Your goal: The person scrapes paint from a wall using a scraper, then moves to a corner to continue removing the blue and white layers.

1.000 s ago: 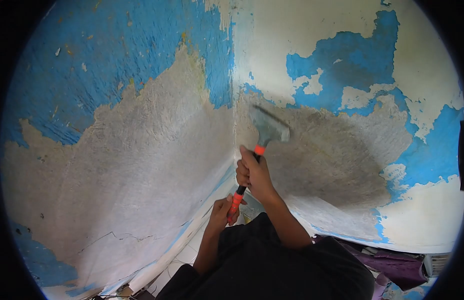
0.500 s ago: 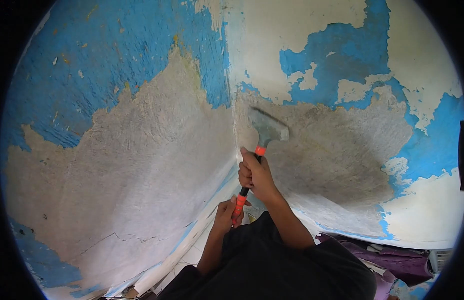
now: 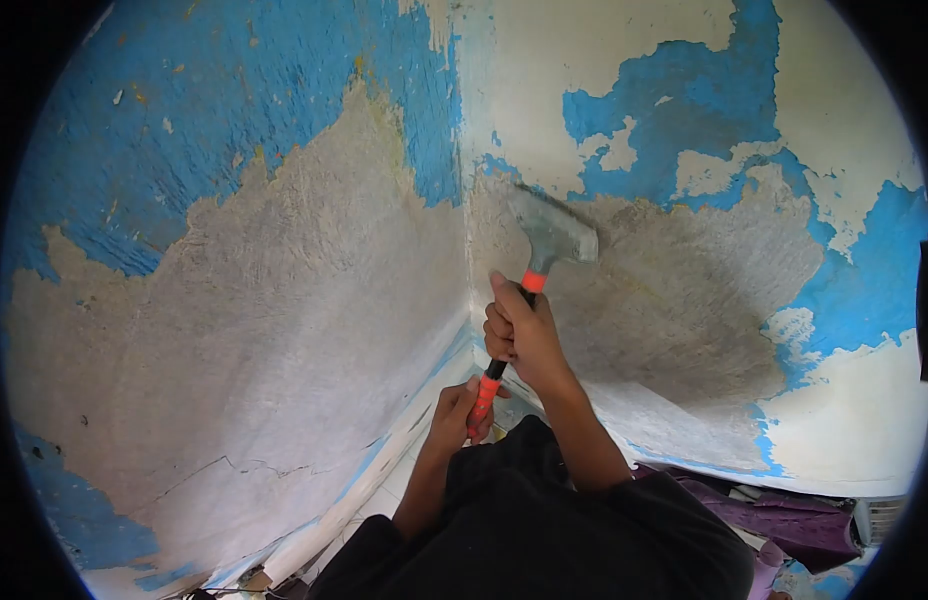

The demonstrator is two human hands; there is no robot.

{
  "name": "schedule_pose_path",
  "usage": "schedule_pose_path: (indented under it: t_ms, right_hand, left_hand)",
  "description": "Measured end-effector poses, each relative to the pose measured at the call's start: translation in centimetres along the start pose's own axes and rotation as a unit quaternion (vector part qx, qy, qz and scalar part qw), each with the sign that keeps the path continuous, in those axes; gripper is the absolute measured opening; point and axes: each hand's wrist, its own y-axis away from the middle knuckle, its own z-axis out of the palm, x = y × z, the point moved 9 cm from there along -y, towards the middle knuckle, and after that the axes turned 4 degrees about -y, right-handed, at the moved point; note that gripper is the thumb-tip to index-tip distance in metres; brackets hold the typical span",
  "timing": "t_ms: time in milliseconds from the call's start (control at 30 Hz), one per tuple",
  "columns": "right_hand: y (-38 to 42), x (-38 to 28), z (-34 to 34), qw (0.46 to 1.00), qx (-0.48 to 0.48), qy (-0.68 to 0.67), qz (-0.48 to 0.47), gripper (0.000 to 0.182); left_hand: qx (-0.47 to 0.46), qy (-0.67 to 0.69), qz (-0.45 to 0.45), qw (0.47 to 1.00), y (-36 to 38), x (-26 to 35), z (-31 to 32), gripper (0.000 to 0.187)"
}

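Both hands hold one long-handled scraper point(image 3: 556, 228), its wide grey blade up against the bare grey patch of the right wall point(image 3: 674, 300), close to the corner. My right hand point(image 3: 524, 330) is wrapped round the black upper part of the handle, below an orange collar. Lower down, my left hand point(image 3: 459, 412) grips the orange end of the handle point(image 3: 485, 398), near my body. Above the blade, blue paint point(image 3: 674, 105) and off-white paint point(image 3: 524, 90) meet the scraped patch in a ragged edge.
The left wall point(image 3: 274, 270) shows a large bare grey area with flaking blue paint point(image 3: 234, 80) above it and a thin crack low down. Purple cloth point(image 3: 784, 520) lies at the lower right, beside the right wall's foot. White floor tiles point(image 3: 384, 495) show at lower left.
The scraper blade has moved up and to the right along the right wall. Both hands have risen slightly with the handle, keeping their grip.
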Motion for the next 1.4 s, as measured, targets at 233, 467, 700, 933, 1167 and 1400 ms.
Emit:
schedule_pose_path:
  t_ms: [233,467,700,933,1167,1400]
  right_hand:
    - [-0.4,2.6,-1.2,1.0,0.005,-0.019,0.022,0.05]
    - [-0.2,0.5,0.6,1.0,-0.011,-0.024,0.009,0.049]
    - [-0.1,0.9,0.1,1.0,0.009,-0.022,0.003,0.049]
    - [0.0,2.3,-0.5,0.999,0.0,-0.029,0.025,0.048]
    - [0.4,0.4,1.0,0.999,-0.012,-0.025,0.031,0.048]
    - [0.4,2.7,-0.6,0.997,0.0,-0.033,0.064,0.049]
  left_hand:
    - [0.011,0.0,-0.018,1.0,1.0,-1.7,-1.0,0.062]
    - [0.02,-0.051,0.005,0.998,0.5,1.6,-0.6,0.063]
    - [0.028,-0.052,0.018,0.998,0.7,1.1,-0.6,0.059]
    - [0.048,-0.049,-0.018,0.998,1.9,0.2,-1.0,0.06]
    - [0.012,-0.078,0.016,0.997,0.9,2.9,-0.5,0.06]
    - [0.034,-0.057,-0.01,0.998,1.8,0.4,-0.6,0.058]
